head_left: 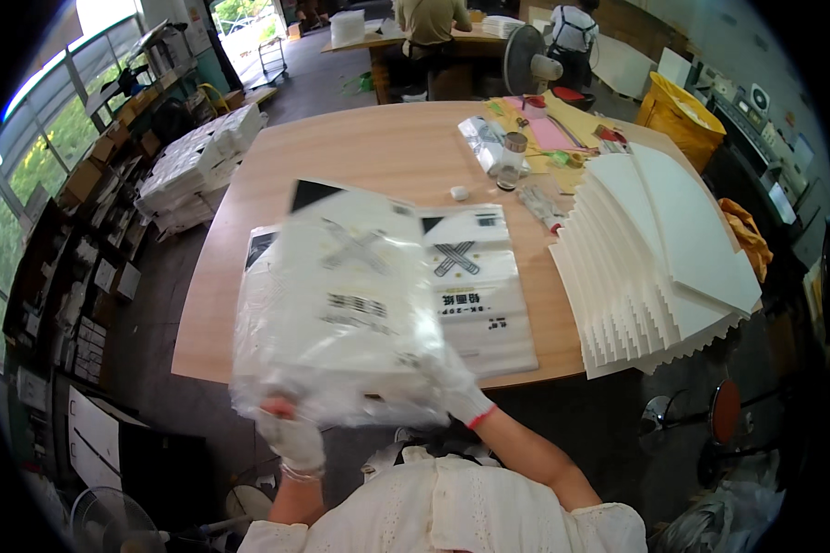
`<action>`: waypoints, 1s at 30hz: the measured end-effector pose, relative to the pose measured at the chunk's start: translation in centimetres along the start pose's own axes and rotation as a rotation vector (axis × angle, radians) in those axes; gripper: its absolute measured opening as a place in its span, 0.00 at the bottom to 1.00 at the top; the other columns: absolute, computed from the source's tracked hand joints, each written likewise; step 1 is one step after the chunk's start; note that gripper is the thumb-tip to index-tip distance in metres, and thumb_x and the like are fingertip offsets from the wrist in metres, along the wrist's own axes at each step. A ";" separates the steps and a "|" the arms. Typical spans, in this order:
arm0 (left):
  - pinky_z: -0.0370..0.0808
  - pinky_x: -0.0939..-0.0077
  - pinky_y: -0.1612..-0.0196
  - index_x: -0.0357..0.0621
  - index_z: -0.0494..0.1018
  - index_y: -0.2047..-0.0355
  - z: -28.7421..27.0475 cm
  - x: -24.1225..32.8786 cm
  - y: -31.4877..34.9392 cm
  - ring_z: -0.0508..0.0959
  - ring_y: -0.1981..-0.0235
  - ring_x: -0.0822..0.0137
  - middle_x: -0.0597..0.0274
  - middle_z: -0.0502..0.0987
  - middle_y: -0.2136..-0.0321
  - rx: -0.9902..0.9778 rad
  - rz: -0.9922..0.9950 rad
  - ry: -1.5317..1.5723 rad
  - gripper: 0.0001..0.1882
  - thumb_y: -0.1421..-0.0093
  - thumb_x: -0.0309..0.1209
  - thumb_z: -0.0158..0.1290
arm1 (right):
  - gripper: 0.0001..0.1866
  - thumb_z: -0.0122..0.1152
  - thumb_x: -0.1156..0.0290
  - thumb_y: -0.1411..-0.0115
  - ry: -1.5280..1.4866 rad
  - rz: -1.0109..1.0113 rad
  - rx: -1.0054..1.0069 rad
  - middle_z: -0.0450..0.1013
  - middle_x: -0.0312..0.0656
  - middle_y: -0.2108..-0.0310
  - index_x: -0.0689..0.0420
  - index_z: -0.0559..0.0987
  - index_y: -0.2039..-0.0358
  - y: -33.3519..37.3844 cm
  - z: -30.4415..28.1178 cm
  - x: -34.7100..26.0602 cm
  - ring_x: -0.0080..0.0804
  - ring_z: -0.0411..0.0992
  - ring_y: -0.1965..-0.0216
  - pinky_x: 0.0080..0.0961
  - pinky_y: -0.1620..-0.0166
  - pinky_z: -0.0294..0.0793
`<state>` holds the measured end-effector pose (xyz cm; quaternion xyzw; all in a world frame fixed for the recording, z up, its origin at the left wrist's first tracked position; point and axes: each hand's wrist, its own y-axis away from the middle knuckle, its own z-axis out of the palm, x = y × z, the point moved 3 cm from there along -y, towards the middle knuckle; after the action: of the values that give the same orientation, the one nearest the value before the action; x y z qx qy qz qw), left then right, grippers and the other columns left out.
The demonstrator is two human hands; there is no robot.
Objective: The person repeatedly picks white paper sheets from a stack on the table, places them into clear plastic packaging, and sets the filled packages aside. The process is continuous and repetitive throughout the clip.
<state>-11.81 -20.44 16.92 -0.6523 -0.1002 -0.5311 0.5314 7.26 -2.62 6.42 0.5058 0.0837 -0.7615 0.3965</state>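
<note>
A clear printed plastic bag (350, 276) with a stack of white paper inside is tilted up over the near edge of the table. My left hand (292, 442), in a white glove, grips the loose, crumpled plastic at the bag's near left end; something reddish shows at its fingertips. At the near right corner, my right hand (456, 389) holds the same bag, its white glove edged with a red cuff. Motion and shiny plastic partly smear the fingers of both. Beneath and beside the held bag lie flat printed plastic bags (489, 323) of the same kind.
A fanned stack of white paper (618, 249) covers the table's right side. Behind it are a clear jar (512, 161), a plastic packet (480, 138), tape rolls and coloured sheets. A small white lump (459, 193) sits mid-table. A red-seated stool (725, 410) stands at right; two people work beyond.
</note>
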 end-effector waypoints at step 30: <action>0.68 0.66 0.57 0.46 0.74 0.70 23.5 -18.9 8.0 0.73 0.63 0.53 0.54 0.75 0.70 -1.121 -0.329 -0.564 0.09 0.48 0.35 0.51 | 0.17 0.53 0.63 0.38 0.072 0.184 0.152 0.72 0.41 0.69 0.60 0.70 0.53 8.2 -13.3 0.8 0.18 0.68 0.72 0.18 0.69 0.71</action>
<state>-0.33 3.19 0.17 -0.9214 -0.0418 -0.3856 -0.0247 22.16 -1.46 1.70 0.5668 -0.0067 -0.7075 0.4220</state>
